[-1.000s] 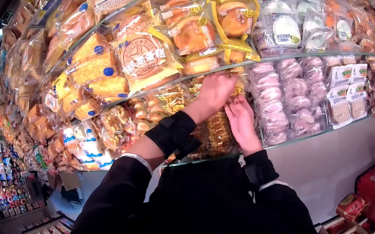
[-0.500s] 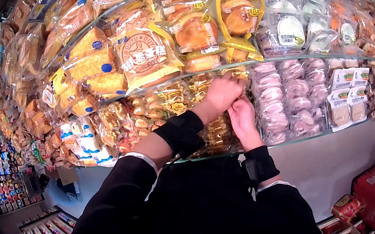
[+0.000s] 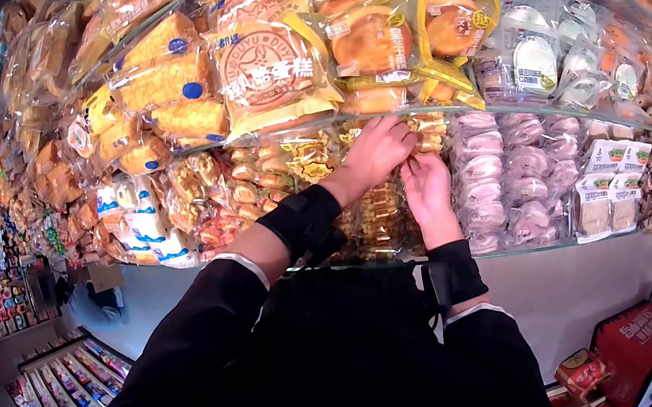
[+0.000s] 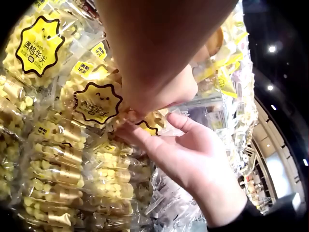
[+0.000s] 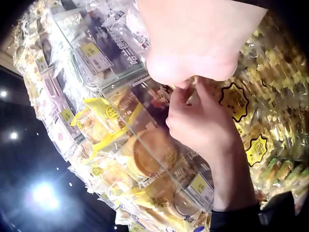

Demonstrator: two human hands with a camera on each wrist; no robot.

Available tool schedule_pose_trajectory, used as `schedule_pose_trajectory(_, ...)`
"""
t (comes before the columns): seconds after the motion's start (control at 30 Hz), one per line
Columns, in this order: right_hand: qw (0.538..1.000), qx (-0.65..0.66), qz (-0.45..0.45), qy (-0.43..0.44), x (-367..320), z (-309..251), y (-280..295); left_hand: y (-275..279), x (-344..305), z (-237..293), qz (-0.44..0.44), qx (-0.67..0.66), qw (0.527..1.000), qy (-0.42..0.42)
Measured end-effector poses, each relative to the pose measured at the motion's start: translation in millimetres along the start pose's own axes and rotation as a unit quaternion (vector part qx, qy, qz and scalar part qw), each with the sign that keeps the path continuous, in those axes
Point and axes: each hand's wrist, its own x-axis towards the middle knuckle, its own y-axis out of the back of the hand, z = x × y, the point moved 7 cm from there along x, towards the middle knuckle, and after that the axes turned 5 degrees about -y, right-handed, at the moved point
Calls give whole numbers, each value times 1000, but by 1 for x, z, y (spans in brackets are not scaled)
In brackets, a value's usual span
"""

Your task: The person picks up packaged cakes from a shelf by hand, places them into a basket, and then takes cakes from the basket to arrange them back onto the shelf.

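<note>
In the head view my left hand (image 3: 375, 156) and right hand (image 3: 430, 189) meet over a compartment of gold-wrapped waffle snacks (image 3: 380, 217). The left hand's thumb and forefinger pinch the edge of a clear snack packet, as the right wrist view shows; its fingertips (image 5: 190, 89) are close under the right hand (image 5: 193, 43). In the left wrist view the right hand (image 4: 188, 157) holds the same packet with its fingers, thumb raised, beside a yellow star label (image 4: 148, 127). Most of the packet is hidden behind the hands.
A glass divider (image 3: 295, 130) runs behind the hands, with bagged round cakes (image 3: 372, 42) beyond it. Pale purple pastries (image 3: 484, 170) lie to the right, wrapped snacks (image 3: 247, 181) to the left. A red box (image 3: 637, 345) stands at lower right.
The head view has turned slightly, shifting the shelf within it. Both hands stay together over the same compartment, the left hand's fingers now lying flatter over the packet.
</note>
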Motion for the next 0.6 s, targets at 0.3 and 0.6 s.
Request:
schedule_pose_trajectory(0.3, 991, 101, 92, -9, 0, -25, -32, 10, -19, -7, 50, 21, 998, 10)
schedule_pose_trajectory(0.6, 989, 4, 142, -46, 7, -40, -55, 7, -33, -20, 72, 13, 996, 56)
